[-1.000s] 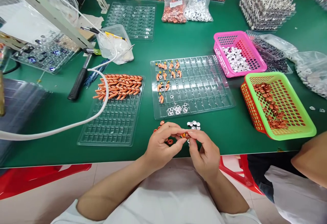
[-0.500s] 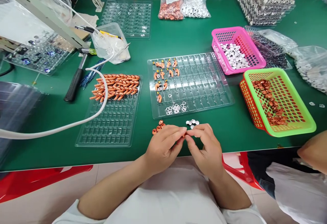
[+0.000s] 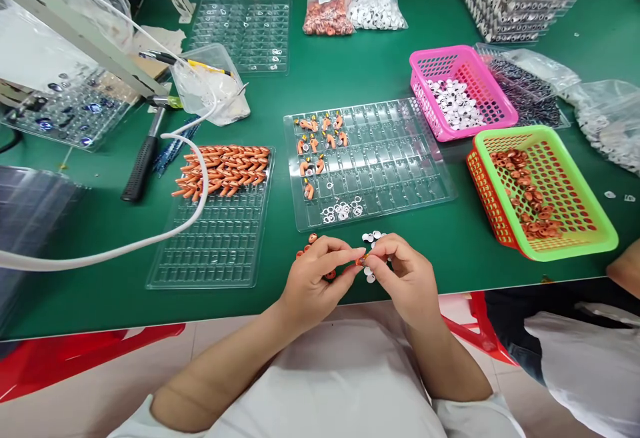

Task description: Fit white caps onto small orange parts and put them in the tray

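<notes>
Both hands meet over the green table near its front edge. A small orange-brown part (image 3: 360,261) is pinched between the fingertips of my left hand (image 3: 316,281) and my right hand (image 3: 407,278); its details are too small to make out. Round orange-brown pieces (image 3: 313,238) lie beside my left fingers, partly hidden by them. Small white discs (image 3: 370,237) are around my right fingertips. Just beyond the hands, a clear compartment tray (image 3: 380,165) holds orange pieces with yellow tips in its left cells and white rings (image 3: 343,211) along its near side.
Another tray (image 3: 215,245) with stacked orange pieces stands left, crossed by a white cable (image 3: 150,241). A hammer (image 3: 141,165) lies further left. At right are a pink basket (image 3: 500,101) and a green basket (image 3: 595,215). Someone's arm (image 3: 625,273) shows at the right edge.
My fingertips have spread slightly, showing more of the small part between them. More white discs show below my right fingers. The person at the right has drawn back a little.
</notes>
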Demonstrator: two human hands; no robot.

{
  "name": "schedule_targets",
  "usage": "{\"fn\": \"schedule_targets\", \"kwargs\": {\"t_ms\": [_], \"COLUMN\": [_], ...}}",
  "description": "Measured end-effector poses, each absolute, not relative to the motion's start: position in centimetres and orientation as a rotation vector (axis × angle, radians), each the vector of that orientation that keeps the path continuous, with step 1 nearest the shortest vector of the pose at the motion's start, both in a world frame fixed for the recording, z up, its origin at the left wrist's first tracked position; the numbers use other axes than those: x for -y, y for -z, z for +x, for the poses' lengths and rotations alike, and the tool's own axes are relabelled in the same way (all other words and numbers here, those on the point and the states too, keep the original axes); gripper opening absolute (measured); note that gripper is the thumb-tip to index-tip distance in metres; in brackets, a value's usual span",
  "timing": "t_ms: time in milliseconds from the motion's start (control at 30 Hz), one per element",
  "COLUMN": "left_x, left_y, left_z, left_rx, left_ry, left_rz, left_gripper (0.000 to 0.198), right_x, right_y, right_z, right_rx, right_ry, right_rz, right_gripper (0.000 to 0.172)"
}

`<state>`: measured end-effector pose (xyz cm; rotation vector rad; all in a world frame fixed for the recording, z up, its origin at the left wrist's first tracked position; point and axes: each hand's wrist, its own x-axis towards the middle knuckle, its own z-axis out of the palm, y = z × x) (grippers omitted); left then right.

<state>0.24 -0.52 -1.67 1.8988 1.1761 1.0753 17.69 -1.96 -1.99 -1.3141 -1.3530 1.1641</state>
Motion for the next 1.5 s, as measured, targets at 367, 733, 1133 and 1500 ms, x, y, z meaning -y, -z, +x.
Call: {"fn": "schedule_targets", "kwargs": {"t_ms": [367,733,1133,1500], "left_x": [0.7,0.4,0.1,0.0], "left_y": [1.5,0.7,0.2,0.6], "left_z": [0.2,0.6,0.6,1.5], "left_rx": [-1.169,-1.243,-1.214,-1.185], "left_ry": [-0.868,-0.813,-0.655,-0.785], "left_rz": [1.38,1.385,1.234,1.256], "left_gripper": [0.02,0.014,0.017,0.007], "right_x": [1.8,1.9,1.6,2.0], "right_y": [2.1,1.9,1.3,0.9], "right_z": [17.9,17.7,18.1,17.4], "right_rx": [1.256,1.285,1.364,1.423], "right_ry": [-1.294,-1.287,-1.247,-1.179], "right_rz": [-1.291,-1.316,-1.325,-1.312], "right_gripper": [0.01,0.01,0.009,0.009]}}
